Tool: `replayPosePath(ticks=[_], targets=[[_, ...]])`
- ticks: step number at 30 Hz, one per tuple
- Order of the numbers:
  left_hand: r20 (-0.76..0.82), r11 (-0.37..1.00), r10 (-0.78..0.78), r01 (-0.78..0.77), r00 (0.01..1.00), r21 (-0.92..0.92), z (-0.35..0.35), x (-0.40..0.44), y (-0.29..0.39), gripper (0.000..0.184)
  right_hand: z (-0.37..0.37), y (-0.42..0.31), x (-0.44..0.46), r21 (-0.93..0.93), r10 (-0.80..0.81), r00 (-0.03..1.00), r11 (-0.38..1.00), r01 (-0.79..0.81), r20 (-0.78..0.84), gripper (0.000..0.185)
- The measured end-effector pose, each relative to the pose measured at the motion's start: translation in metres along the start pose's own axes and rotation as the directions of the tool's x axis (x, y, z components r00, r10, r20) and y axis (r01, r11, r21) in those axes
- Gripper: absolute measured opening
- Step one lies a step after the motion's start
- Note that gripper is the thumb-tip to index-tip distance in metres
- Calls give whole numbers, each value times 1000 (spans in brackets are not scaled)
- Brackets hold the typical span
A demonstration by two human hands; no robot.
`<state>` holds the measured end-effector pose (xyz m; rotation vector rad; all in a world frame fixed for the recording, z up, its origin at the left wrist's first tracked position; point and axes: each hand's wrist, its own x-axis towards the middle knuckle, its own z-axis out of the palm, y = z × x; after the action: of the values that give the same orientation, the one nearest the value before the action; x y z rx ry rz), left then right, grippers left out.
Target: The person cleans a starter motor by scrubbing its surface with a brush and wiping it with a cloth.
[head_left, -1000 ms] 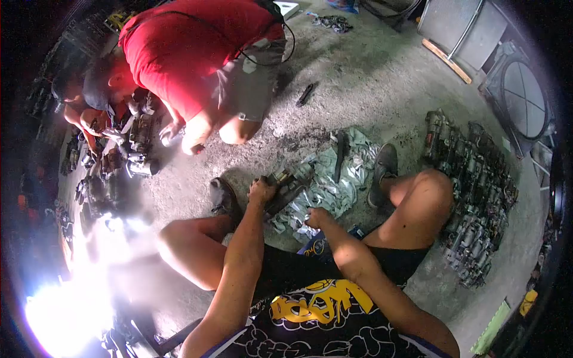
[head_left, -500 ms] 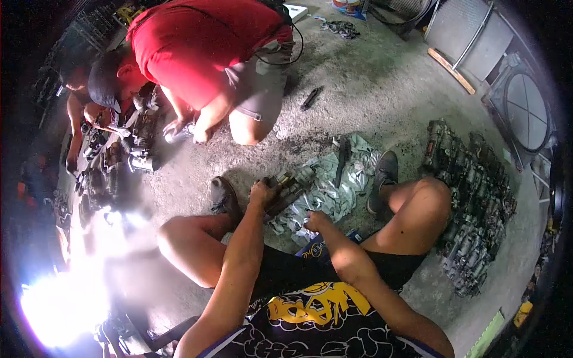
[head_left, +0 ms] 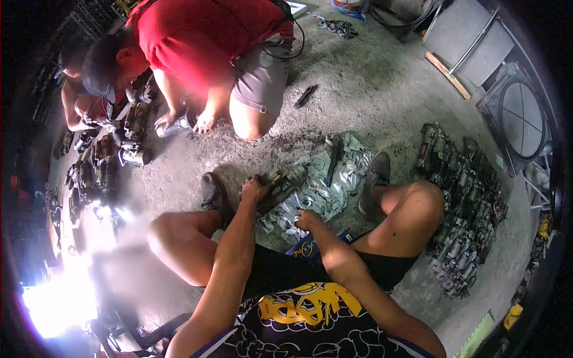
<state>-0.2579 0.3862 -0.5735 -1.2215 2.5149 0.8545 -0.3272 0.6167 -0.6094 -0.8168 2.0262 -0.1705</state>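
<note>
One bare left hand (head_left: 253,188) clamped on the near end of a dark, greasy metal part (head_left: 280,194), which lies at a slant on the floor between the person's bent legs, against the edge of a crumpled pale cloth (head_left: 343,186). Right hand (head_left: 305,221) low over the cloth's near edge, just beside the part and apart from the left; fingers bent inward, cannot tell whether they pinch anything. Black bar (head_left: 334,164) lies across the cloth, beyond both hands. Blue box (head_left: 303,246) near the lap, partly hidden by the right forearm. Left shoe (head_left: 213,192) near the left hand; right shoe (head_left: 377,172) beside the cloth's far side. Large heap of metal parts (head_left: 462,206) on the floor past the right knee. Ahead and to the left, co-worker in a red shirt (head_left: 191,45) kneels, one hand on a shiny can-shaped piece (head_left: 175,127), other hand near it on the floor. Dark slim object (head_left: 306,96) on bare concrete nearby. Strong lamp glare (head_left: 59,304) at lower left.
</note>
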Motion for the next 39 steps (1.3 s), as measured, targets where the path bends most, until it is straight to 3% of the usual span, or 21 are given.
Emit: replayPosePath(ticks=[3,6,7,9,10,11,12,14,16,18,21,22,24,25,29,32,33,36,39], targets=[[-8,999,3,-3,1000,40,4,7,-5,77,-5,-3,-11,6,-19,999,1000,19,-38,59],[-85,985,96,-82,992,154,23,23,-26,74,7,9,6,212,166,945,971,-107,-283,56],[-107,973,131,-107,986,203,32,24,-33,73,6,24,26,315,258,956,927,-203,-143,57],[-50,965,170,-155,984,213,16,9,-16,65,7,40,49,550,394,909,793,-262,-137,55],[25,978,100,-103,995,181,7,3,-7,70,8,38,53,681,460,838,716,-155,-293,53],[89,986,38,-52,995,155,-2,-2,1,75,-2,20,37,703,386,815,710,36,-432,44],[52,987,32,-40,998,157,-7,-10,7,70,-14,0,21,694,320,760,682,229,-565,35],[-21,986,35,-32,999,161,-11,-20,14,61,-13,-8,34,655,264,768,712,252,-583,41],[-27,984,61,-55,998,170,35,21,-24,60,1,-7,57,672,308,847,737,76,-434,46],[-53,988,69,-61,996,141,39,25,-31,60,-10,-35,50,852,449,779,483,200,-437,50],[-84,995,57,-50,995,84,13,-2,-10,59,-1,-44,64,821,497,693,511,254,-523,54],[-92,994,62,-54,994,94,25,8,-18,59,-11,-54,65,874,615,688,483,59,-386,58],[-143,982,130,-107,981,155,44,15,-30,60,-32,-75,60,879,814,572,345,-330,-105,66],[-187,965,195,-154,963,210,53,13,-31,61,-36,-86,49,890,812,563,361,-278,-154,85],[-230,938,315,-266,921,221,61,16,-33,65,-32,-102,52,947,877,480,180,-266,-32,78],[-206,951,303,-280,930,131,20,-16,-5,66,-21,-100,55,960,867,475,242,-141,-149,78],[-232,951,306,-289,923,108,24,-18,-10,65,-24,-95,55,949,856,511,219,-226,-76,76],[-287,951,306,-303,908,56,36,-10,-16,64,-23,-90,59,942,869,478,258,-216,-128,73],[-247,955,295,-292,923,50,39,-6,-13,62,-31,-104,51,943,909,389,250,-218,-151,70]])
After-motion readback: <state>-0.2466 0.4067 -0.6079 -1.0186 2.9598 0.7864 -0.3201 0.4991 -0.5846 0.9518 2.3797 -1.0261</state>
